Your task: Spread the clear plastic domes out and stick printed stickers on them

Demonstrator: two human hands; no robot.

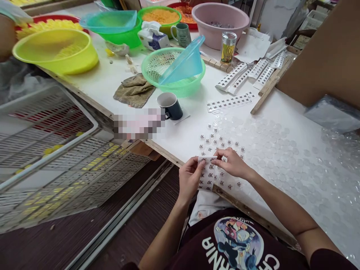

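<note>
My left hand (190, 176) pinches the left edge of a white sticker sheet (207, 179) printed with rows of small dark designs. At the sheet's top right, my right hand (231, 163) has thumb and forefinger pressed together; whether a loosened sticker is between them is too small to make out. Clear round discs (270, 150) cover the table ahead and to the right. The nearer discs, just beyond my hands, bear the same dark design, while those farther right look plain.
A dark mug (173, 108) stands left of more sticker strips (229, 103). Behind it are a green basket (180, 88), a brown cloth (134, 90) and a drinking glass (228, 48). A yellow basin (56, 52) overhangs the left edge, near stacked white crates (50, 168). Cardboard (323, 60) rises at right.
</note>
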